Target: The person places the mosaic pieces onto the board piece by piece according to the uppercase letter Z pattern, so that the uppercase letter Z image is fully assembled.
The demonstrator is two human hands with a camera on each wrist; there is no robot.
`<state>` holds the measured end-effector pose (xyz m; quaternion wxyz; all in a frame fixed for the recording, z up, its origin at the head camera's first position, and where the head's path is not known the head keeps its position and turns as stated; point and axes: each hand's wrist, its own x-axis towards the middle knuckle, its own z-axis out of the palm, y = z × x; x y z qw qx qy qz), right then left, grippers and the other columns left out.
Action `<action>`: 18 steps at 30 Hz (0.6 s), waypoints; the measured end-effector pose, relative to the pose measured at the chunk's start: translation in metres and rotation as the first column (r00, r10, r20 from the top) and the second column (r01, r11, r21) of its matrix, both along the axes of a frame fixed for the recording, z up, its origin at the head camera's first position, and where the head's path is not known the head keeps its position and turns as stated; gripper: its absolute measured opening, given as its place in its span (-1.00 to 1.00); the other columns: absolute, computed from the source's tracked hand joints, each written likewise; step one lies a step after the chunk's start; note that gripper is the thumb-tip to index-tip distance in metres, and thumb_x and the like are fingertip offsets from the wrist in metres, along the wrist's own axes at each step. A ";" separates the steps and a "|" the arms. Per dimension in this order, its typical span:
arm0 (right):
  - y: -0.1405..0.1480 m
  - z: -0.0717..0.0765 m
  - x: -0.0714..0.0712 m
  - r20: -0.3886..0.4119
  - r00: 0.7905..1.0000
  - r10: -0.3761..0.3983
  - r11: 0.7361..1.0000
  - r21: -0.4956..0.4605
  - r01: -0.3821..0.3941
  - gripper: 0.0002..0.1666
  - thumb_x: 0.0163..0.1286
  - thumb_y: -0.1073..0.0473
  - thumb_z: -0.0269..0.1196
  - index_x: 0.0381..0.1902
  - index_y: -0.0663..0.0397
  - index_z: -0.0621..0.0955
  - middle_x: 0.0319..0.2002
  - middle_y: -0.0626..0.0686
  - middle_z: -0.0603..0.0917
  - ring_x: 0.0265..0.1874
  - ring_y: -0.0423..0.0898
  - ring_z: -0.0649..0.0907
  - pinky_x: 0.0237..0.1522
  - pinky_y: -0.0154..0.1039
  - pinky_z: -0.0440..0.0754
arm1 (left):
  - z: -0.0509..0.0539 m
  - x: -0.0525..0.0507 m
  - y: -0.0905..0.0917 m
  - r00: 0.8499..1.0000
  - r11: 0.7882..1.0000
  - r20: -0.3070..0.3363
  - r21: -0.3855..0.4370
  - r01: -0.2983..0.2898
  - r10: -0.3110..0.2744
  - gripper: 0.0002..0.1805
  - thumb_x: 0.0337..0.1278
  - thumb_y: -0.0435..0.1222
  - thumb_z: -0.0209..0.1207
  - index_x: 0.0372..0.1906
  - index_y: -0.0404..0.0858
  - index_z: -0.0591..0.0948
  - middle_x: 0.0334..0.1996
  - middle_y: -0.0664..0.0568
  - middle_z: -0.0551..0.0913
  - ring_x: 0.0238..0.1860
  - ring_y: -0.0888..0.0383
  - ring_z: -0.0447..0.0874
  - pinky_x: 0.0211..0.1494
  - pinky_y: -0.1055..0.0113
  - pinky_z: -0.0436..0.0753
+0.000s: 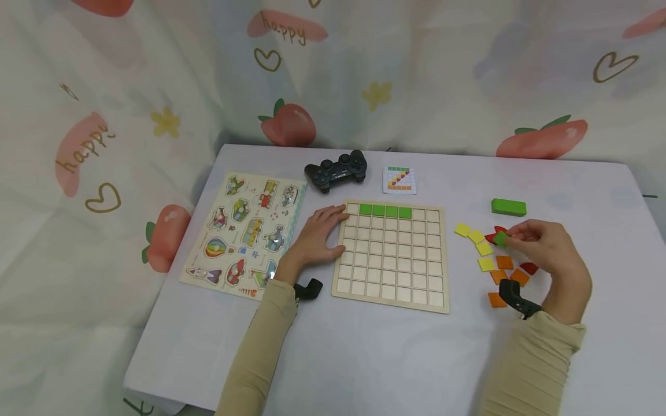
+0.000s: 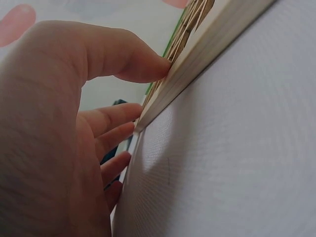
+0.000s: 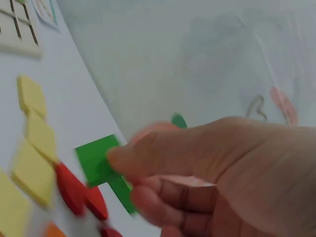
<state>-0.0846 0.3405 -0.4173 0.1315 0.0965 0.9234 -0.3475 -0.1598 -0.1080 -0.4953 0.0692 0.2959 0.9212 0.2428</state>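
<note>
A wooden grid board [image 1: 390,303] lies in the middle of the table, with several green square tiles [image 1: 385,211] set in its top row. My left hand [image 1: 318,238] rests at the board's left edge; in the left wrist view the thumb [image 2: 143,64] touches its rim and the fingers are spread. Between thumb and fingers, my right hand [image 1: 546,245] pinches a green square tile [image 3: 97,157], held above the loose tiles. Beneath and beside it are yellow tiles [image 1: 484,248], orange tiles [image 1: 504,262] and red pieces [image 3: 71,190]. The right fingertips behind the tile are partly hidden.
A green block [image 1: 509,207] stands behind the right hand. Behind the board lie a small pattern card [image 1: 399,180] and a black game controller [image 1: 336,171]. A picture puzzle board [image 1: 208,260] lies at the left, partly under the left forearm. A printed curtain hangs behind the table.
</note>
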 end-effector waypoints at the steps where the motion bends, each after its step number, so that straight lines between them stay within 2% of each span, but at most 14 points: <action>1: -0.007 -0.001 -0.004 -0.046 0.999 0.010 1.000 -0.013 -0.010 -0.55 0.40 0.01 0.24 -0.02 0.33 0.57 -0.32 0.11 0.62 -0.37 -0.09 0.52 -0.44 -0.30 0.51 | 0.000 0.000 0.000 1.000 1.000 0.002 0.000 -0.001 0.001 -0.17 -0.02 0.01 0.16 0.45 -0.10 0.32 0.53 0.11 0.11 0.51 0.10 -0.02 0.52 0.13 0.02; 3: -0.023 -0.006 -0.015 -0.140 0.990 0.029 0.998 -0.051 -0.037 -0.59 0.41 0.05 0.25 -0.05 0.33 0.61 -0.30 0.12 0.64 -0.40 -0.12 0.53 -0.47 -0.36 0.54 | -0.001 0.000 0.000 1.000 1.000 0.001 0.002 -0.001 0.001 -0.17 -0.02 0.01 0.16 0.45 -0.09 0.32 0.53 0.11 0.11 0.50 0.10 -0.02 0.51 0.12 0.03; 5: -0.043 -0.014 -0.028 -0.187 0.981 0.049 0.993 -0.094 -0.068 -0.62 0.41 0.06 0.25 -0.05 0.30 0.64 -0.28 0.15 0.65 -0.39 -0.10 0.54 -0.47 -0.38 0.53 | -0.002 0.000 -0.001 1.000 1.000 -0.001 0.004 -0.004 0.004 -0.17 -0.02 0.02 0.17 0.45 -0.09 0.33 0.53 0.11 0.12 0.50 0.10 -0.01 0.51 0.11 0.04; 10: -0.089 -0.037 -0.051 -0.215 0.974 0.074 0.974 -0.194 -0.117 -0.69 0.39 0.14 0.28 -0.08 0.30 0.68 -0.22 0.22 0.66 -0.39 -0.13 0.53 -0.44 -0.40 0.49 | -0.008 0.005 -0.003 1.000 1.000 0.003 0.003 0.003 -0.003 -0.16 -0.03 0.03 0.16 0.45 -0.09 0.32 0.53 0.11 0.12 0.50 0.09 -0.01 0.51 0.09 0.05; 14: -0.113 -0.046 -0.064 -0.249 0.967 0.055 0.978 -0.180 -0.102 -0.72 0.39 0.19 0.27 -0.11 0.34 0.69 -0.23 0.26 0.66 -0.39 -0.12 0.55 -0.42 -0.41 0.48 | -0.009 0.005 -0.003 1.000 1.000 -0.016 0.009 0.006 -0.006 -0.17 -0.01 0.04 0.15 0.45 -0.08 0.32 0.53 0.11 0.12 0.50 0.09 -0.01 0.50 0.08 0.06; 18: -0.120 -0.047 -0.073 -0.277 0.960 0.039 0.990 -0.116 -0.074 -0.72 0.42 0.20 0.22 -0.10 0.35 0.68 -0.22 0.28 0.67 -0.29 0.04 0.61 -0.29 -0.25 0.53 | -0.005 0.001 -0.002 0.999 1.000 -0.030 0.007 0.013 -0.013 -0.18 0.01 0.03 0.15 0.46 -0.08 0.31 0.53 0.12 0.12 0.51 0.10 -0.02 0.51 0.10 0.05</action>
